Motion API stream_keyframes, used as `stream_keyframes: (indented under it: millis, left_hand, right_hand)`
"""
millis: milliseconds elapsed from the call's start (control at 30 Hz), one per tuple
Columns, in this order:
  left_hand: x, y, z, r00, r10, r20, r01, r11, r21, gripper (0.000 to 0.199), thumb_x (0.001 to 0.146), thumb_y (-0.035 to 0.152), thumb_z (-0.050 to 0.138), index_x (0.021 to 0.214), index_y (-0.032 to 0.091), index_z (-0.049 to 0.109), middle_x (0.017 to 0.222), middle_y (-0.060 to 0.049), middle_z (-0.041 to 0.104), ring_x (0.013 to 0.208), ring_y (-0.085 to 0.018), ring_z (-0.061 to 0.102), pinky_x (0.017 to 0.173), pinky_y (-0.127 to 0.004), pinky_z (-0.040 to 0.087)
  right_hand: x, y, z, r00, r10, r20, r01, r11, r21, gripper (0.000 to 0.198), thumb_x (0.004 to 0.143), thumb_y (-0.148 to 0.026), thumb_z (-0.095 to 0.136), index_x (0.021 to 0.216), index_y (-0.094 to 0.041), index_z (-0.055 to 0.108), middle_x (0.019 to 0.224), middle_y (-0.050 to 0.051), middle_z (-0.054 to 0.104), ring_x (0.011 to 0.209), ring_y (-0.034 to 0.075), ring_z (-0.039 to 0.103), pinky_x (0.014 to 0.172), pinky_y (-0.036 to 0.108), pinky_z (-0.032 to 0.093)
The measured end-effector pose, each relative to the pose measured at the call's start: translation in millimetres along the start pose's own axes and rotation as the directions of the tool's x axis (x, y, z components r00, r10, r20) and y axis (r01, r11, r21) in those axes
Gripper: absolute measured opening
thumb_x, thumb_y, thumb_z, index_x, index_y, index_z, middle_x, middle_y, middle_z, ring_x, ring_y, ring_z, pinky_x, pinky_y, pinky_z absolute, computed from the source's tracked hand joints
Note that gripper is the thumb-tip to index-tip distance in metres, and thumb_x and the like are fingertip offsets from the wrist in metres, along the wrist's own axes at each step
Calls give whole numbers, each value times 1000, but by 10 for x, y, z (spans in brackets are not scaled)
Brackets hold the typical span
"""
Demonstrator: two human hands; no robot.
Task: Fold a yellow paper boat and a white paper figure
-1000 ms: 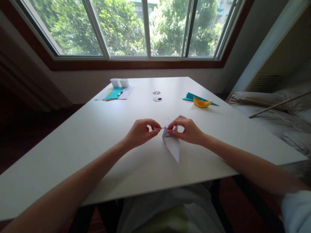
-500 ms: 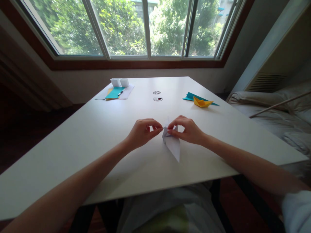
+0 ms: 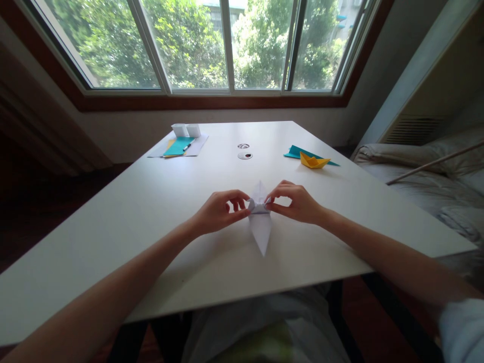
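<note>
A folded piece of white paper [image 3: 260, 229] is between my two hands, just above or on the white table. One long point of it reaches toward me and another, paler point faces the window. My left hand [image 3: 223, 212] pinches the paper's left side between thumb and fingertips. On the opposite side, my right hand [image 3: 293, 201] pinches the right edge in the same manner. The folds in the middle show as a small raised band; finer creases are too small to make out.
Beyond my right hand lie a yellow paper boat [image 3: 314, 161] and a teal paper plane [image 3: 297, 151]. At the far left are teal paper [image 3: 177, 146], a pen [image 3: 188, 146] and two white containers [image 3: 185, 130]. Two round inserts [image 3: 245, 156] mark the table [image 3: 151, 201].
The white paper has turned so its near point now aims straight at me. My hands have moved slightly apart, and its middle looks wider and flatter.
</note>
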State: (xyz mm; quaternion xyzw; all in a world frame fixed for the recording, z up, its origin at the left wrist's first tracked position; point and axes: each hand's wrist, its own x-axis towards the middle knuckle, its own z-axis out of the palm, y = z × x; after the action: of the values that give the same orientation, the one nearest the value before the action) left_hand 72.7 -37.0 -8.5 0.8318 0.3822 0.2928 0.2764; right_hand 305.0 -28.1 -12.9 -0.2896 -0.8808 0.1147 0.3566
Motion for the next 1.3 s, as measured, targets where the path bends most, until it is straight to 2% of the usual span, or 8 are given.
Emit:
stream_keyframes:
  millis: [100,300,433,567,700,833,1100,1300]
  left_hand:
    - [3,13,17,1000,-25,18,25,1000,2,24,75,33,59,91,15,61,69,-2,61,62,-11,56,51,-19,43]
    - [28,-70,27,993,-87,-84,85,996,-25,32,78,35,54,104,17,56,77,-3,62,67,-13,57,58,-23,47]
    - [34,-122,11,987,-130,-90,131,991,3,29,79,35,53,100,17,58,76,-3,62,66,-14,58,59,-24,47]
    - [37,-124,-5,986,-145,-77,147,989,27,27,79,35,52,97,17,59,75,-3,62,65,-14,57,58,-24,46]
    - [40,-124,-17,986,-151,-76,155,987,47,26,79,36,51,95,17,60,72,-2,62,64,-14,57,58,-25,46]
    - [40,-141,-24,984,-161,-76,166,985,53,25,78,36,52,93,17,60,71,-1,62,63,-13,57,59,-25,46]
    - [43,-155,-45,985,-155,-76,160,985,63,25,79,36,51,92,18,61,71,-2,63,63,-14,57,59,-25,46]
    - [58,-203,-62,983,-163,-83,170,982,78,27,78,37,51,91,17,62,71,-2,64,63,-14,58,60,-25,47]
  right_hand:
    - [-13,-38,27,1000,11,-21,-11,1000,-1,7,76,-25,61,79,-19,65,71,1,65,70,13,57,66,25,46]
    - [3,-37,-57,985,114,-129,-123,990,-67,7,74,-25,61,71,-18,62,66,1,62,60,11,54,57,23,44]
    - [47,141,-322,951,156,-269,-219,950,-222,10,72,-28,60,72,-18,61,65,1,63,58,12,54,56,24,42]
    - [22,426,-708,877,262,-403,-427,809,-405,16,71,-33,60,70,-18,62,64,1,64,57,14,56,57,25,41]
    - [-115,741,-1054,826,425,-371,-564,651,-508,18,69,-36,58,71,-18,64,64,2,66,59,16,61,55,25,40]
    - [-299,1022,-1305,776,548,-311,-610,530,-589,21,67,-39,60,70,-19,64,68,3,68,62,18,62,53,26,40]
    - [-516,1280,-1548,721,673,-162,-625,531,-572,25,66,-42,60,75,-20,66,73,3,69,64,18,63,54,25,43]
    - [-543,1326,-1569,720,687,-99,-611,560,-559,26,66,-42,61,77,-20,66,76,3,70,65,18,62,55,25,43]
